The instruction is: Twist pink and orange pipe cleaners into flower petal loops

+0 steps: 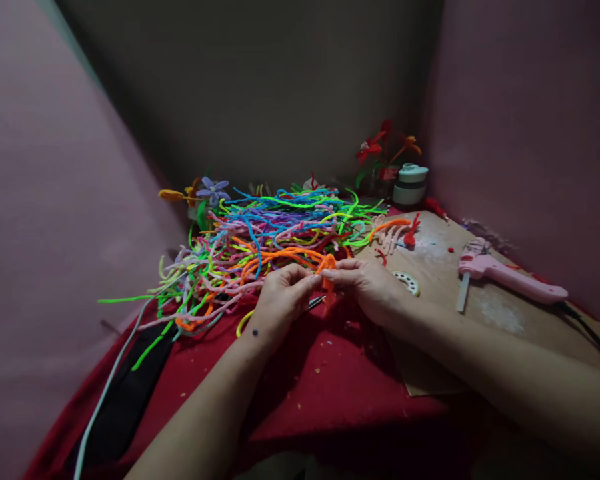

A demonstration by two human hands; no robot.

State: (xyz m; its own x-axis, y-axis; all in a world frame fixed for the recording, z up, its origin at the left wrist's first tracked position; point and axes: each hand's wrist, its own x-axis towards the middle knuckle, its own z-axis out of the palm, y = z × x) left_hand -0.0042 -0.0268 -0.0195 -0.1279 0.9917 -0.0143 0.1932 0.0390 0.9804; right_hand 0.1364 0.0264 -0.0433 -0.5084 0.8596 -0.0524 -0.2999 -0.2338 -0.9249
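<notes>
Between my two hands is an orange pipe cleaner (329,265), bent into a small bunched shape. My left hand (286,300) pinches its left side between thumb and fingers. From the other side my right hand (375,287) pinches it with thumb and index finger. The hands almost touch, a little above the red cloth. Just behind them lies a large tangled heap of pipe cleaners (300,223) in blue, green, pink, purple, yellow and orange. A metal tool (316,302), mostly hidden, shows below the fingers.
A brown board (497,313) at right carries a pink glue gun (515,277) and a white perforated disc (407,283). Behind it stand a pale lidded container (411,183) and red fuzzy flowers (371,148). A purple flower (213,190) is back left. A white cable (107,387) crosses the red cloth (330,393).
</notes>
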